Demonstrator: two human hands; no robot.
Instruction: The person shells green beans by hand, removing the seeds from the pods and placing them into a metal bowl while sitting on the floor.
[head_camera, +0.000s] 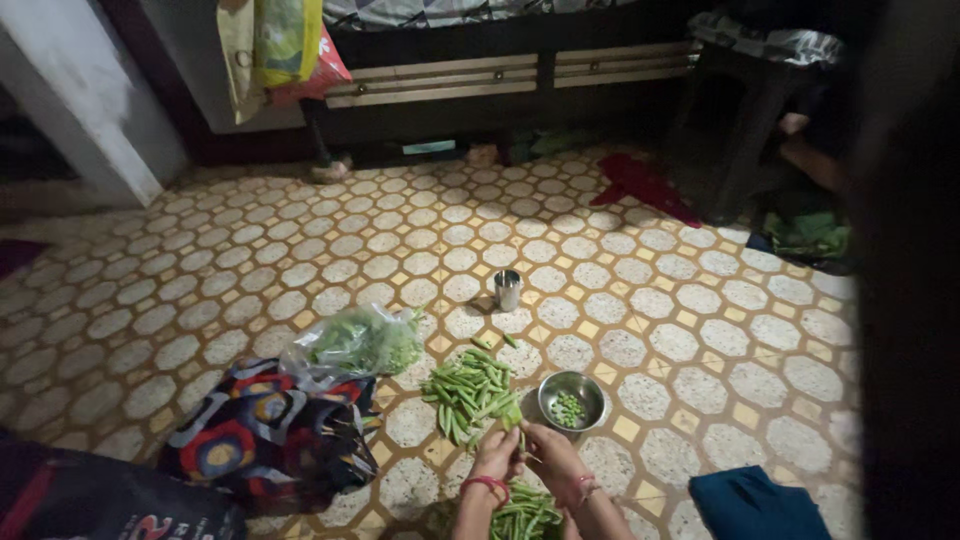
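I see my left hand (497, 452) and right hand (553, 462) closed together on one green pea pod (521, 436), just beside the pod heap (470, 390) on the tiled floor (650, 320), near the steel bowl (572, 400) of peas

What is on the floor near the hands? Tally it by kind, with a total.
Heaps of green pea pods: 2 (pile beside the bowl, heap below the left hand and right hand)
Steel bowl with shelled peas: 1
Steel cup: 1
Clear plastic bag of greens: 1
Patterned cloth: 1
Total: 6
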